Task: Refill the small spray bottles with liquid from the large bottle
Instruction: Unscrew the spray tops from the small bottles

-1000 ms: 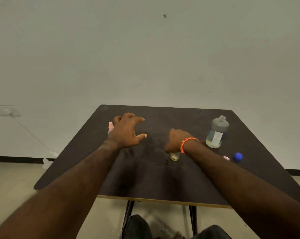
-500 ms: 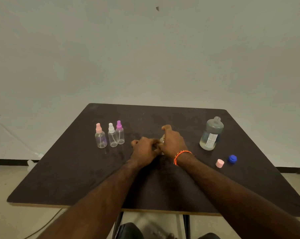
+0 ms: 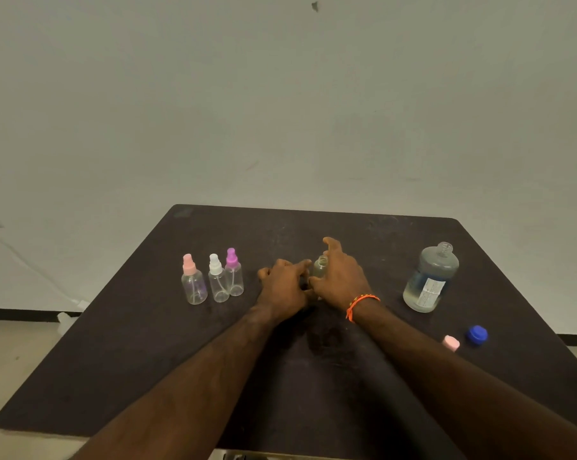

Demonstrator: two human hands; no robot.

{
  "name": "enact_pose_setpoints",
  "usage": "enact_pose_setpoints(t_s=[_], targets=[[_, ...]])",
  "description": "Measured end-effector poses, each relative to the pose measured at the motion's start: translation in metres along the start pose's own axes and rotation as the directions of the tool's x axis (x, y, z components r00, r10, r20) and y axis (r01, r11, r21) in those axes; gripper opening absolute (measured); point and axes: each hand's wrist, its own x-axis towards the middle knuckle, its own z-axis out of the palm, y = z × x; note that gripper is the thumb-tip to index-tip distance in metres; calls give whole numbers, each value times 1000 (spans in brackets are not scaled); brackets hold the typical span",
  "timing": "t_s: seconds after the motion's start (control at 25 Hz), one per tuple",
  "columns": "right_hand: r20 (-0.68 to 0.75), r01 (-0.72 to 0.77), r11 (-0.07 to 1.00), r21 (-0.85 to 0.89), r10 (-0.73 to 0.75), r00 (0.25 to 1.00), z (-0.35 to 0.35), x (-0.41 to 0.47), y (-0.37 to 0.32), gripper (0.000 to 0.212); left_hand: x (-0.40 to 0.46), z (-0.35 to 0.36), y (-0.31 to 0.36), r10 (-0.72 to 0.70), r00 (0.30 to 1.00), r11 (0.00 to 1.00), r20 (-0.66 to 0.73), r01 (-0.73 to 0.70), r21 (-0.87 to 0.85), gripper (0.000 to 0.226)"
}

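Both hands are meeting at the middle of the dark table (image 3: 147,376) around a small uncapped spray bottle (image 3: 321,267), which is standing upright with its open neck showing between them. The right hand (image 3: 341,278), wearing an orange bracelet (image 3: 360,302) at the wrist, is curling around the bottle's right side, with the thumb on the near side and the index finger lifting clear above the neck. The left hand (image 3: 285,287) is pressing in from the left, its fingers bunching together toward the bottle; whether they are pinching something is hidden. To the left, three capped spray bottles are standing close together: pink-topped (image 3: 192,282), white-topped (image 3: 218,280) and purple-topped (image 3: 234,273). Well to the right, the large bottle (image 3: 431,278) is standing open, partly filled with clear liquid. Nearer the right edge, a blue cap (image 3: 477,334) and a pink cap (image 3: 451,342) are lying just beside each other
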Motion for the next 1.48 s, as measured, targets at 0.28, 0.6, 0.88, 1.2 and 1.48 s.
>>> enact_pose_setpoints(t_s=[0.28, 0.6, 0.88, 1.2, 1.48], targets=[[-365, 440, 898, 28, -401, 840, -6, -24, -54, 65, -35, -61, -2, 177, 977, 984, -119, -177, 16, 37], [-209, 282, 912, 299, -226, 952, 54, -15, -104, 77, -45, -147, -72, 144, 942, 931, -305, -24, 364, 54], [217, 170, 979, 109, -190, 957, 86, 12, -105, 102, -18, -152, -79, -14, 1000, 855, 16, 3, 518, 49], [100, 202, 968, 149, -218, 971, 71, -7, -87, 80, -16, -152, -56, 9, 997, 881, 70, -41, 471, 36], [96, 98, 984, 151, -113, 989, 26, -61, -32, 94, -48, -119, -6, 198, 959, 909, 204, -257, 329, 37]])
